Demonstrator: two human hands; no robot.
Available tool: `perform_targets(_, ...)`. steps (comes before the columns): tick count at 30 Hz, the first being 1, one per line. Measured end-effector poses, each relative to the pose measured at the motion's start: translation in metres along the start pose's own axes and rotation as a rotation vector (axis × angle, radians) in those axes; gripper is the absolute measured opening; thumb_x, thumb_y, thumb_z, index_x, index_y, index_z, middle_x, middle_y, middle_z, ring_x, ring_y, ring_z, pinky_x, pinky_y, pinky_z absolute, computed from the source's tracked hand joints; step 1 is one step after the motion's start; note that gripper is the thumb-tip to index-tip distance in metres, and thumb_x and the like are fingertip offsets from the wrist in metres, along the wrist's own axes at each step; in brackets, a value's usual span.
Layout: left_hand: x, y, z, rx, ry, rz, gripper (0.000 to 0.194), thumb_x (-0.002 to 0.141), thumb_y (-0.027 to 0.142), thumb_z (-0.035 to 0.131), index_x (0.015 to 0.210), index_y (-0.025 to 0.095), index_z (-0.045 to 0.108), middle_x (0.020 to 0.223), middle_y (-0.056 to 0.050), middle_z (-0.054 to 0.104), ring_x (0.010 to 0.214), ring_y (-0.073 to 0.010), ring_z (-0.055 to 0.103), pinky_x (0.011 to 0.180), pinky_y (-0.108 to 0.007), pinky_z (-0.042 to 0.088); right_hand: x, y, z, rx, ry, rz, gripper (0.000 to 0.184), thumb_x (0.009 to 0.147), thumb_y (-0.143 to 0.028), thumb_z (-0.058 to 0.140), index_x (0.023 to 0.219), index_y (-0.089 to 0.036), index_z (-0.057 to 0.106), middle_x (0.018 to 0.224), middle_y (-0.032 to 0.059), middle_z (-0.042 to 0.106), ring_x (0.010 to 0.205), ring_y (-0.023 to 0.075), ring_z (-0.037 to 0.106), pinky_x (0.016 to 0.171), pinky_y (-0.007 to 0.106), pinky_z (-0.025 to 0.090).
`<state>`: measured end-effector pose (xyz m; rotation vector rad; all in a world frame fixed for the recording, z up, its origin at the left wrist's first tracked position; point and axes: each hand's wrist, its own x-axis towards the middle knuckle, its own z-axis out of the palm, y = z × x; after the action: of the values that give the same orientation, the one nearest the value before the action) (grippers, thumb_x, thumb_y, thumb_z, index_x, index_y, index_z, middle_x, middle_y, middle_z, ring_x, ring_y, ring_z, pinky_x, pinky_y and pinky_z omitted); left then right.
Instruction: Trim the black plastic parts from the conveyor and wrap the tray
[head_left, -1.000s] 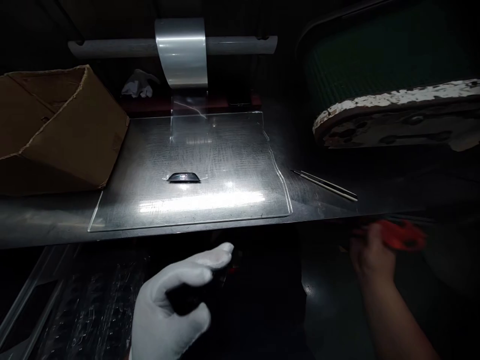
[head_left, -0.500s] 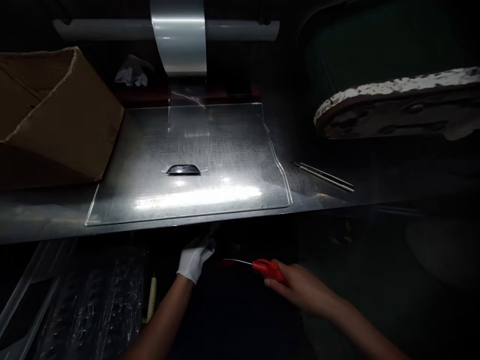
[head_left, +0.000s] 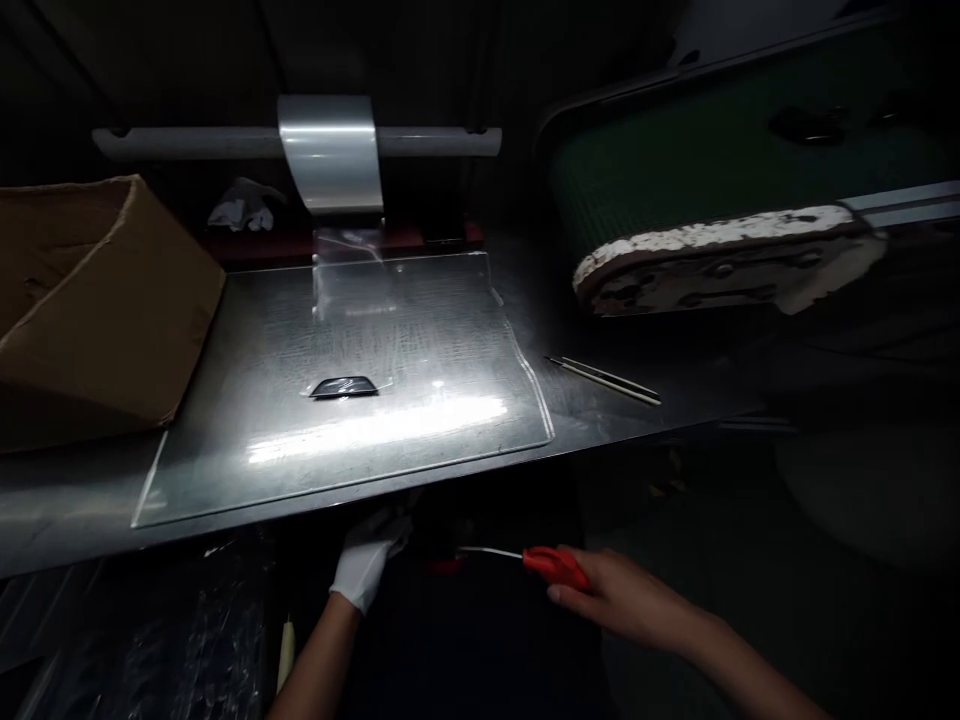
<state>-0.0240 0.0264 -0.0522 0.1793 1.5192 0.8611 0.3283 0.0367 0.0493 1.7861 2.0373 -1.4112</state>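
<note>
My right hand (head_left: 600, 580), bare, is wrapped round a red air blow gun (head_left: 555, 568) in front of the bench. Its thin metal nozzle points left, toward my other hand. My left hand (head_left: 367, 560) wears a white glove and is closed just below the bench edge; what its fingers pinch is lost in the dark. On a clear sheet (head_left: 420, 340) on the bench lies a small dark glossy trapezoid piece (head_left: 345, 387), with thin clear film sticking out at both ends.
A cardboard box (head_left: 112, 320) stands at the left. Behind the sheet, a film roll (head_left: 330, 150) hangs on a bar. Two thin sticks (head_left: 607, 380) lie to the right, below a green belt machine (head_left: 720, 170). Clear plastic trays (head_left: 187, 640) sit at lower left.
The view has tilted up and shifted right, so the bench appears lower and farther left. Both hands stay below the bench edge, with the blow gun still in my right hand.
</note>
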Motion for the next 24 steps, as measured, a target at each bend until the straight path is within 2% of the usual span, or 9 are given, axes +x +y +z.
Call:
perform_targets(3,-0.015,0.010,0.007,-0.016,-0.050,-0.024,0.030,0.081,0.015,0.085,0.109,0.015,0.074,0.105,-0.008,0.083,0.101,-0.0257,0.079,0.092,-0.037,0.065,-0.020,0.023,-0.015,0.182,0.004,-0.010,0.025,0.087,-0.050,0.072,0.088,-0.025,0.077,0.083,-0.0010,0.076,0.073,0.0208,0.071,0.065,0.026,0.051)
perform_targets(5,-0.032,0.021,0.014,0.021,-0.131,-0.050,0.040,0.074,0.024,0.091,0.111,0.018,0.077,0.111,-0.010,0.083,0.111,-0.0313,0.077,0.098,-0.037,0.063,-0.036,0.042,-0.033,0.237,0.172,0.071,0.027,0.084,-0.049,0.074,0.085,-0.022,0.077,0.085,0.0018,0.077,0.075,0.0223,0.072,0.068,0.029,0.055)
perform_targets(9,-0.081,0.051,0.036,0.166,-0.335,-0.027,0.048,0.070,0.045,0.093,0.112,0.025,0.081,0.125,-0.010,0.079,0.131,-0.0368,0.066,0.118,-0.044,0.049,-0.056,0.076,-0.072,0.345,0.592,0.213,0.040,0.089,-0.049,0.070,0.112,-0.017,0.077,0.093,0.0080,0.081,0.090,0.0280,0.077,0.085,0.038,0.061)
perform_targets(12,-0.125,0.068,0.056,-0.007,-0.463,0.148,0.037,0.070,0.048,0.091,0.101,0.030,0.083,0.126,-0.009,0.079,0.126,-0.0424,0.068,0.116,-0.060,0.048,-0.043,0.093,-0.088,0.388,0.961,0.238,0.050,0.090,-0.053,0.068,0.123,-0.016,0.073,0.122,0.0147,0.077,0.123,0.0332,0.068,0.110,0.049,0.051)
perform_targets(15,-0.152,0.078,0.067,-0.243,-0.532,0.310,0.027,0.075,0.051,0.087,0.097,0.037,0.082,0.125,-0.006,0.079,0.110,-0.0402,0.076,0.110,-0.068,0.049,-0.003,0.102,-0.092,0.456,1.178,0.247,0.061,0.088,-0.059,0.067,0.130,-0.015,0.068,0.133,0.0178,0.071,0.132,0.0354,0.061,0.113,0.054,0.047)
perform_targets(17,-0.156,0.084,0.066,-0.286,-0.529,0.386,0.028,0.073,0.054,0.087,0.097,0.041,0.081,0.123,-0.004,0.079,0.102,-0.0370,0.078,0.108,-0.068,0.051,0.027,0.098,-0.089,0.518,1.153,0.241,0.063,0.085,-0.061,0.068,0.126,-0.014,0.068,0.120,0.0169,0.075,0.118,0.0349,0.069,0.101,0.053,0.057)
perform_targets(19,-0.156,0.089,0.059,-0.318,-0.546,0.473,0.028,0.077,0.052,0.086,0.103,0.045,0.080,0.127,-0.002,0.078,0.102,-0.0333,0.078,0.106,-0.063,0.054,0.049,0.084,-0.082,0.559,1.018,0.202,0.057,0.082,-0.063,0.071,0.114,-0.016,0.071,0.099,0.0136,0.077,0.095,0.0323,0.075,0.080,0.047,0.065)
perform_targets(22,-0.157,0.097,0.048,-0.375,-0.627,0.581,0.028,0.091,0.044,0.076,0.119,0.046,0.076,0.139,0.001,0.073,0.111,-0.0265,0.076,0.109,-0.049,0.055,0.057,0.046,-0.067,0.547,0.724,0.101,0.046,0.077,-0.062,0.079,0.089,-0.017,0.075,0.073,0.0102,0.074,0.066,0.0272,0.072,0.053,0.036,0.060)
perform_targets(24,-0.159,0.102,0.044,-0.410,-0.666,0.620,0.028,0.097,0.040,0.068,0.124,0.043,0.074,0.141,0.000,0.071,0.115,-0.0239,0.075,0.110,-0.043,0.054,0.048,0.009,-0.057,0.520,0.529,0.032,0.043,0.078,-0.060,0.080,0.083,-0.017,0.076,0.069,0.0085,0.073,0.059,0.0236,0.069,0.047,0.032,0.056)
